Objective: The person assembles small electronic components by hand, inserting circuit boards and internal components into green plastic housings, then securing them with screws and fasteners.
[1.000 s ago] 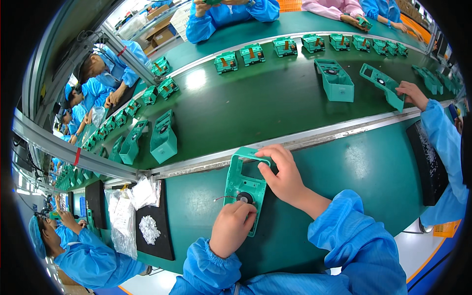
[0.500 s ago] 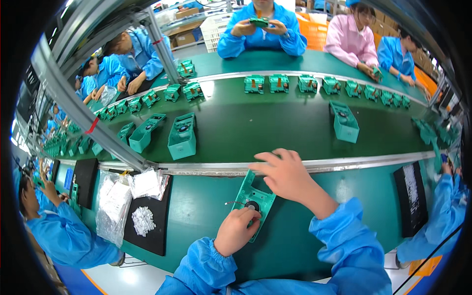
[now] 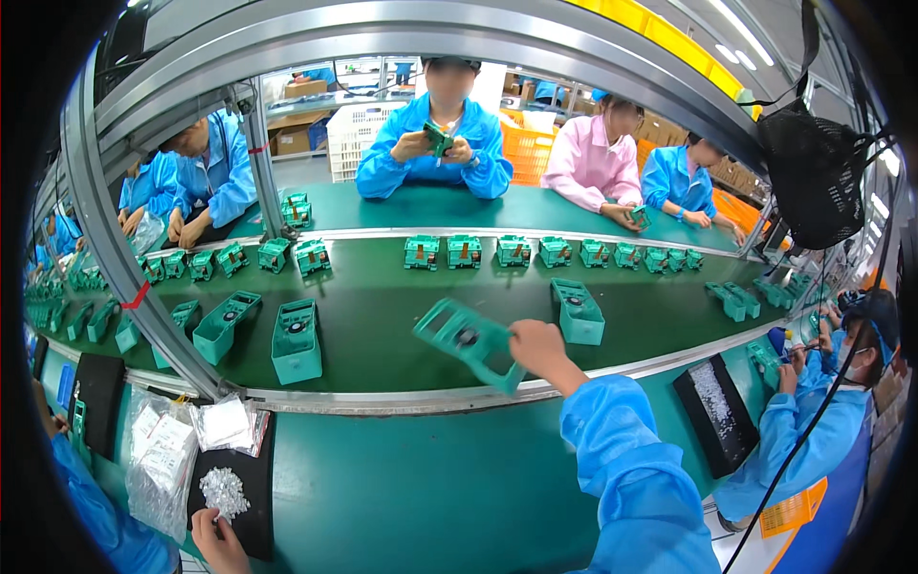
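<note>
My right hand (image 3: 538, 349) grips a green plastic housing (image 3: 492, 359) by its right end, above the dark green belt. The housing is tilted and slightly blurred, with a round black part resembling a small speaker in its middle. At the lower left, my left hand (image 3: 220, 543) is at the near edge of a pile of small clear pieces (image 3: 226, 490). Its fingers are curled with the tips together; whatever may be between them is too small to make out. The pile lies on a black mat (image 3: 256, 521).
Similar green housings (image 3: 298, 349) and a row of smaller green assemblies (image 3: 464, 251) stand along the belt (image 3: 402, 368). Plastic bags (image 3: 163, 459) lie beside the pile. A metal post (image 3: 143, 277) rises at left; a black tray (image 3: 717, 416) is at right. Co-workers sit around.
My right hand has lifted the housing from the bench to over the belt. My left hand has let go of it and moved to the pile at lower left. The view has shifted.
</note>
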### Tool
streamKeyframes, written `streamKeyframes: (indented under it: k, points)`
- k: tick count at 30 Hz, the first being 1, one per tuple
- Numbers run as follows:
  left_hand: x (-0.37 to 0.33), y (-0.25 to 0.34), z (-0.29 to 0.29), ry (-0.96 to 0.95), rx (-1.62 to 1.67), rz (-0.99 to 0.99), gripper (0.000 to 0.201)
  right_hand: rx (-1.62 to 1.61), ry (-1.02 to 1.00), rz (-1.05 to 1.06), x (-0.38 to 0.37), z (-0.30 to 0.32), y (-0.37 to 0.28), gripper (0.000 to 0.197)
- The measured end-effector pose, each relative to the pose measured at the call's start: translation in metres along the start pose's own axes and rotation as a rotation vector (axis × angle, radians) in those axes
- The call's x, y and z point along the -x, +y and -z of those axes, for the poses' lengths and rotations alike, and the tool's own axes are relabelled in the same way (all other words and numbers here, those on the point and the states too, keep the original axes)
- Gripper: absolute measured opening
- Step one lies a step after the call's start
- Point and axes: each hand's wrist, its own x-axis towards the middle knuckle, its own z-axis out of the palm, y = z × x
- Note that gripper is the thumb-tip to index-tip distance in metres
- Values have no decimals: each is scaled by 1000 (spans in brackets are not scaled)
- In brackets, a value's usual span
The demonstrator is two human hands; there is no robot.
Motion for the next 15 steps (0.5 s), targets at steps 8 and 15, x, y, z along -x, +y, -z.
streamKeyframes:
  k: [8, 15]
  points:
    - [5, -7, -30, 133, -25, -47, 20, -97, 190, -578, -34, -4, 33, 23]
    - [-2, -11, -28, 108, -12, 63, 12, -268, 79, -34, -69, -37, -137, 44]
